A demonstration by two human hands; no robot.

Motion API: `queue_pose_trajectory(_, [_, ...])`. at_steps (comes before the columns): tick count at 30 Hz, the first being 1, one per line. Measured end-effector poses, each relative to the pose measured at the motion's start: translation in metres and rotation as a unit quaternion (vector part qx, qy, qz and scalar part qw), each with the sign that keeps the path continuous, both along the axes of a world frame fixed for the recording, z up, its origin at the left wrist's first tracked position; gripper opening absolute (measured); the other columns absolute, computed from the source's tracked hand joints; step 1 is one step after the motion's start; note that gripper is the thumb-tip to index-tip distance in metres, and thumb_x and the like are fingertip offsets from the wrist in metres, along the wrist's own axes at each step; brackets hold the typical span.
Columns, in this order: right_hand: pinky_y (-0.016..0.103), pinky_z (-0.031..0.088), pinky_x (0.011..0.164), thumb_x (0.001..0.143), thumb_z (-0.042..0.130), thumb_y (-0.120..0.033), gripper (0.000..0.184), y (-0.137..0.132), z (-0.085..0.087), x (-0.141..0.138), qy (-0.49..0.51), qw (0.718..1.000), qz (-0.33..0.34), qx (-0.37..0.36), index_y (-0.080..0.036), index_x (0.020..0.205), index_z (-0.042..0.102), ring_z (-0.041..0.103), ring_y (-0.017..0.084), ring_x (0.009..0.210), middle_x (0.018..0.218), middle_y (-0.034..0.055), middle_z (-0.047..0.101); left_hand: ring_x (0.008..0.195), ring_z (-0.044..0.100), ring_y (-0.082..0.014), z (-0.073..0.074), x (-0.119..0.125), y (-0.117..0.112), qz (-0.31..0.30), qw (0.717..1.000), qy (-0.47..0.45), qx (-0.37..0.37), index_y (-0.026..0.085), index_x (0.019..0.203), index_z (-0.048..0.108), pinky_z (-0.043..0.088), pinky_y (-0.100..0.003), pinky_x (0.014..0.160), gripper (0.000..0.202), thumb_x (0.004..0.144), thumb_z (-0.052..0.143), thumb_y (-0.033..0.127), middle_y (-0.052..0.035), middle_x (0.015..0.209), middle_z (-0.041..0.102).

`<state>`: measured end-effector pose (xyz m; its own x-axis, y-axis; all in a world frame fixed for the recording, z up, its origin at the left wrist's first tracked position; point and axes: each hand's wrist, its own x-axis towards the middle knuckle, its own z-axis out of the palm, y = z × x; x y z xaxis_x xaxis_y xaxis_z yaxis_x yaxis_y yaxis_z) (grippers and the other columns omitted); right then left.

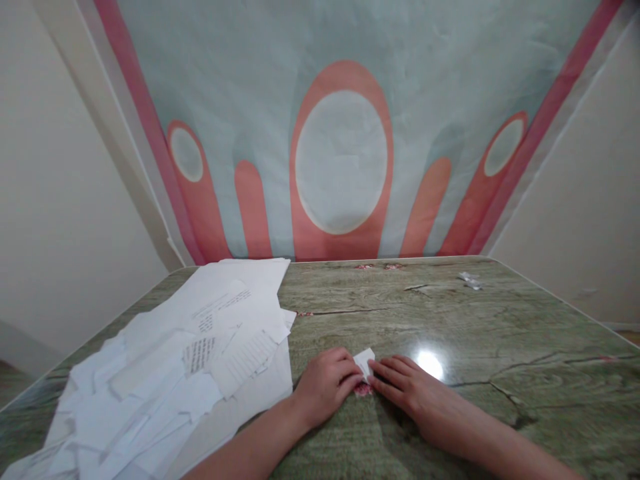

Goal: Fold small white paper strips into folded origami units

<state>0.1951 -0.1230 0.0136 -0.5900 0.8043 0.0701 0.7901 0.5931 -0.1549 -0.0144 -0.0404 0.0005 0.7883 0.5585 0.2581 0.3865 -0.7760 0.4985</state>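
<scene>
Between my two hands, low in the middle of the head view, is a small piece of white paper (pixel 365 360). My left hand (pixel 327 380) grips its left side, fingers curled and thumb pressed toward the fingertips. On the other side, my right hand (pixel 403 383) has its fingers together, with the fingertips on the paper's right edge. Part of the paper is hidden under the fingers. Just below it, a reddish patch shows on the wood-patterned tabletop (pixel 345 287).
A spread-out heap of white paper sheets and scraps (pixel 165 373), some printed, covers the table's left side. A small folded whitish piece (pixel 470 281) lies at the back right. Behind the table hangs a grey-green backdrop (pixel 345 33) with red shapes.
</scene>
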Motion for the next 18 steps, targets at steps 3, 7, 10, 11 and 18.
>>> queue_pose_trajectory(3, [0.043,0.033,0.100,0.075,0.044,-0.004,0.061,0.000,0.004,0.001,0.004,1.000,0.001,-0.017,-0.017,0.134,0.041,0.039,0.025,0.123,0.138,0.0119,0.043,0.079,0.055,-0.0150,0.002,0.004,-0.001,0.027,0.998,-0.025,-0.058,0.020,0.083,0.065,0.043,-0.024,0.071,0.015,0.087,0.051,0.023,-0.0024,0.083,0.058])
queue_pose_trajectory(7, [0.042,0.030,0.102,0.069,0.045,-0.002,0.069,0.000,0.008,0.004,0.023,0.999,0.003,-0.036,-0.017,0.136,0.037,0.039,0.023,0.123,0.138,0.0108,0.043,0.077,0.054,-0.0148,0.002,0.009,-0.002,0.057,0.993,-0.044,-0.089,0.019,0.081,0.063,0.043,-0.024,0.070,0.011,0.085,0.053,0.021,-0.0016,0.080,0.056])
queue_pose_trajectory(10, [0.040,0.029,0.103,0.067,0.044,-0.001,0.075,0.000,0.008,0.006,0.024,0.999,0.004,-0.045,-0.015,0.139,0.031,0.040,0.022,0.122,0.137,0.0106,0.044,0.078,0.053,-0.0152,0.001,0.011,-0.002,0.071,0.993,-0.052,-0.084,0.018,0.080,0.061,0.042,-0.025,0.071,0.009,0.084,0.053,0.020,-0.0019,0.081,0.055])
queue_pose_trajectory(11, [0.039,0.029,0.103,0.067,0.044,-0.002,0.076,0.000,0.009,0.007,0.022,0.999,0.006,-0.048,-0.015,0.139,0.030,0.040,0.022,0.122,0.137,0.0105,0.044,0.079,0.053,-0.0155,0.000,0.011,-0.003,0.075,0.992,-0.053,-0.082,0.018,0.080,0.060,0.042,-0.026,0.071,0.008,0.084,0.054,0.020,-0.0021,0.082,0.055])
queue_pose_trajectory(18, [0.042,0.030,0.101,0.071,0.047,-0.004,0.071,0.002,0.013,0.007,0.011,0.998,0.033,-0.054,-0.023,0.138,0.032,0.039,0.023,0.123,0.138,0.0103,0.043,0.083,0.051,-0.0165,-0.002,0.011,-0.004,0.097,0.992,-0.051,-0.061,0.018,0.079,0.057,0.041,-0.027,0.072,0.006,0.083,0.053,0.019,-0.0023,0.085,0.052])
